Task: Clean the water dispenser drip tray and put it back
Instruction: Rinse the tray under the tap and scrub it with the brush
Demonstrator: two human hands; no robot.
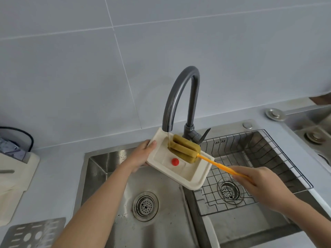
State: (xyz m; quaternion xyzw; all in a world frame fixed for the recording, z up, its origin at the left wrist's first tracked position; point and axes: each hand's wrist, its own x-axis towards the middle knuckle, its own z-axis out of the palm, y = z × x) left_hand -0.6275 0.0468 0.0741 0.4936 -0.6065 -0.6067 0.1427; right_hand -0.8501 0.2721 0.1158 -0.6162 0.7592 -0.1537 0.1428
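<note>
Scrubbing: left hand (143,154) fingers clamp the drip tray (180,173) edge; right hand (263,185) fingers pinch the brush (184,147) handle, tray toward ten o'clock.

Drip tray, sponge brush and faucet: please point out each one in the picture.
drip tray (192,176): head view, on the bare floor near its right end.
sponge brush (184,146): head view, on the green sponge head.
faucet (180,83): head view, on the curved grey neck.

text: none legible | sink rack (238,154): small marks on its rear wall were too blurred to read
</note>
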